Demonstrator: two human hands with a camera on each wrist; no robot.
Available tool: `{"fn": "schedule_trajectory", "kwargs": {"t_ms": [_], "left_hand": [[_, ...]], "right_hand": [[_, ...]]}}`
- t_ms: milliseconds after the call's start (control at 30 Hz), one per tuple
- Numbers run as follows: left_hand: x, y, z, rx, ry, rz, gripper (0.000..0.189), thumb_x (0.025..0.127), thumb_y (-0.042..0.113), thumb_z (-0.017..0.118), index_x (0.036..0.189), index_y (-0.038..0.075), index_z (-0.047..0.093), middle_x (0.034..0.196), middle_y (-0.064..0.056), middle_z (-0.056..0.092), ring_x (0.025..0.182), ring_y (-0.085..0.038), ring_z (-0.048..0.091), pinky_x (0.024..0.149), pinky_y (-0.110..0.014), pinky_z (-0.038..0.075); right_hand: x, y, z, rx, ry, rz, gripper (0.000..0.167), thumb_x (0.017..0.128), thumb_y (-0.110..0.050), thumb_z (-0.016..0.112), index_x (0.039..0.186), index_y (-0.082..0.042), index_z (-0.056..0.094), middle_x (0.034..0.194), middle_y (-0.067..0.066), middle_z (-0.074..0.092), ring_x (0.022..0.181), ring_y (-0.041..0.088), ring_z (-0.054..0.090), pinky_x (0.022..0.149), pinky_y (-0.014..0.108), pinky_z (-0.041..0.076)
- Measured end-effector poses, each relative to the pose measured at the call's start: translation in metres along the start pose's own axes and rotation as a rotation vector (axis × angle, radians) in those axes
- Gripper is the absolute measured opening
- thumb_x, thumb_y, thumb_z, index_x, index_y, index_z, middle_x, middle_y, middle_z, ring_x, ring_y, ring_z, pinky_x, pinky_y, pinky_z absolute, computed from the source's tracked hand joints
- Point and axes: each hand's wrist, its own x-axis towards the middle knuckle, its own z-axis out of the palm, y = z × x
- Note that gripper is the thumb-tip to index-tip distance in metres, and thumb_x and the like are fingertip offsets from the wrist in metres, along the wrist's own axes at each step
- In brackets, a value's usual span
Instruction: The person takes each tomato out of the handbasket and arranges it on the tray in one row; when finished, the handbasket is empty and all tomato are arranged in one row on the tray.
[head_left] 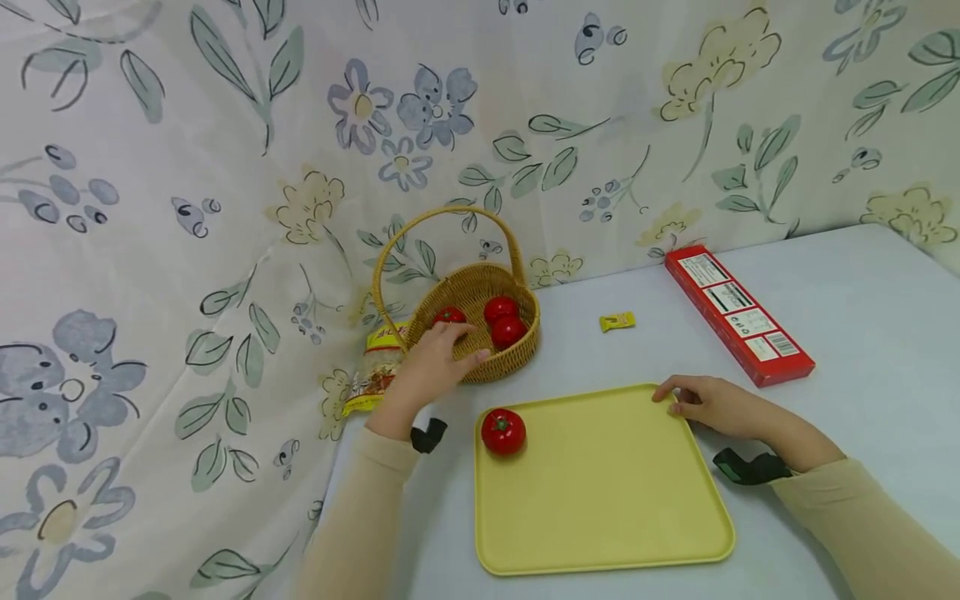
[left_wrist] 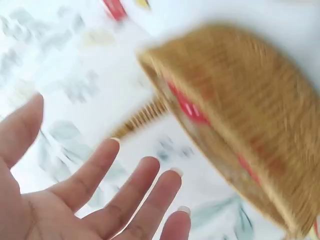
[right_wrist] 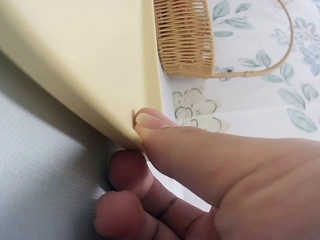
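Note:
My left hand (head_left: 438, 358) reaches over the near left rim of a wicker basket (head_left: 517, 354) with a tall handle. Its fingers look spread and hold nothing in the left wrist view, where the basket (left_wrist: 240, 100) is blurred. Inside the basket, one red tomato (head_left: 449, 315) lies just beyond the fingers and two more tomatoes (head_left: 508, 332) sit to the right. Another tomato (head_left: 503, 432), green-stemmed, stands in the far left corner of a yellow tray (head_left: 607, 492). At the tray's far right corner, my right hand (head_left: 723, 408) pinches the rim between thumb and fingers (right_wrist: 131, 170).
Behind the basket on its left leans a yellow and clear food packet (head_left: 378, 367). A small yellow wrapped sweet (head_left: 617, 322) lies beyond the tray. Farther right is a long red box (head_left: 738, 317). Floral cloth (head_left: 225, 167) hangs behind and along the left.

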Motion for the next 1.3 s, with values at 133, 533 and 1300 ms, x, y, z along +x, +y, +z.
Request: {"fn": "schedule_trajectory", "kwargs": {"t_ms": [133, 533, 1300], "left_hand": [[0.04, -0.02, -0.019, -0.027, 0.01, -0.104, 0.058, 0.105, 0.04, 0.064, 0.15, 0.005, 0.051, 0.151, -0.02, 0.049, 0.138, -0.039, 0.047, 0.113, -0.055, 0.041], [0.097, -0.06, 0.0, 0.282, -0.144, -0.211, 0.067, 0.104, 0.035, 0.065, 0.161, 0.008, 0.042, 0.164, -0.022, 0.036, 0.15, -0.045, 0.033, 0.118, -0.057, 0.033], [0.051, 0.005, -0.015, 0.215, 0.071, -0.046, 0.057, 0.095, 0.046, 0.078, 0.139, 0.016, 0.058, 0.127, -0.008, 0.069, 0.11, -0.028, 0.066, 0.091, -0.049, 0.055]], "right_hand": [[0.0, 0.0, -0.001, 0.001, 0.005, -0.005, 0.027, 0.101, -0.019, 0.07, 0.128, -0.013, 0.068, 0.087, 0.003, 0.049, 0.083, 0.02, 0.05, 0.065, 0.03, 0.041], [0.002, 0.0, 0.01, 0.04, 0.004, -0.041, 0.025, 0.101, -0.017, 0.07, 0.125, -0.013, 0.068, 0.086, 0.002, 0.05, 0.082, 0.02, 0.05, 0.064, 0.028, 0.041], [-0.003, 0.004, 0.005, 0.01, 0.024, -0.06, 0.025, 0.1, -0.018, 0.071, 0.125, -0.015, 0.068, 0.084, 0.001, 0.046, 0.079, 0.017, 0.046, 0.063, 0.028, 0.038]]}}
